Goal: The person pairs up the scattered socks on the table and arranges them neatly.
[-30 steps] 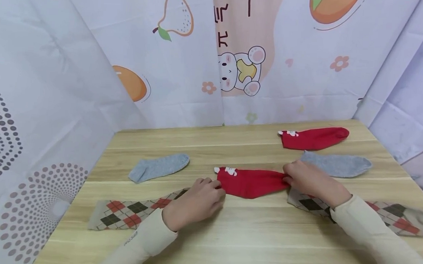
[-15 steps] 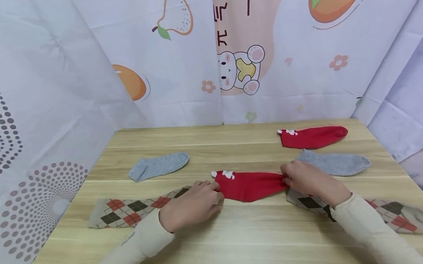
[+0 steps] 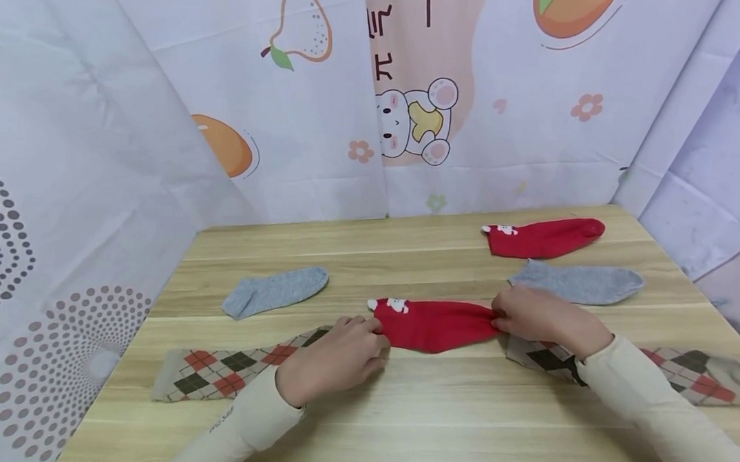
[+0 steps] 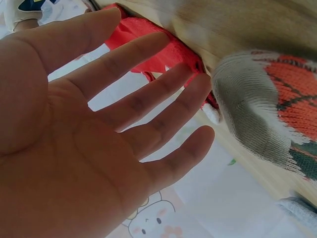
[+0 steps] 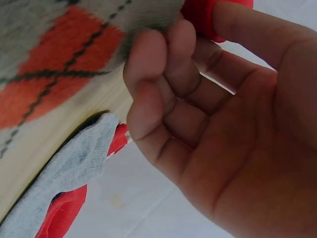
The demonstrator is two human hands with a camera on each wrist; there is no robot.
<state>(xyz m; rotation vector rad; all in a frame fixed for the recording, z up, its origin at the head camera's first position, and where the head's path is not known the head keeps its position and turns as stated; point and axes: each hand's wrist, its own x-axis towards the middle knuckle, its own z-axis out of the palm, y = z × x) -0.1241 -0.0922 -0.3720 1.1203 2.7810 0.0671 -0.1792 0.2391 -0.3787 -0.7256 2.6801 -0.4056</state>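
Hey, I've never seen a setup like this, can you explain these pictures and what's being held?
There's no machine: these are a person's bare left hand and right hand. The wide picture comes from a camera worn on the head; the two close-ups, from cameras on each wrist. On the wood-grain table, at left, lie a gray sock and a diamond-patterned sock; at right, another gray sock, another diamond-patterned sock and, farthest back, a red sock. A nearer red sock is between the hands: the right hand pinches its toe end, while the left hand's fingers, spread, are at its cuff.
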